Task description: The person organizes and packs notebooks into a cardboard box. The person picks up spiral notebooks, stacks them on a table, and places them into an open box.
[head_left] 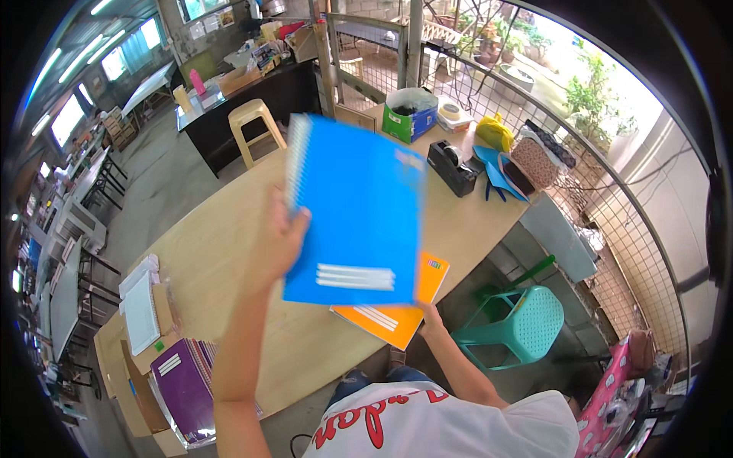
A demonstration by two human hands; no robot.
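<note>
A blue spiral notebook (359, 206) is raised above the table, its white coil binding on the left side and white label lines low on the cover. My left hand (284, 240) grips it by the bound edge, thumb on the front cover; the other fingers are behind it. Under its lower edge shows an orange notebook (393, 324), partly covered and overhanging the table's near edge. My right hand (431, 319) holds the orange notebook at its right edge, close to the blue one's lower right corner. Most of that hand's fingers are hidden.
At the table's (221, 259) left end, purple notebooks (179, 382) are stacked beside an open cardboard box (137, 389). A tape dispenser (454, 168), a green and blue box (410, 114) and a yellow bag (495, 133) stand at the far right. A teal stool (527, 324) is at right.
</note>
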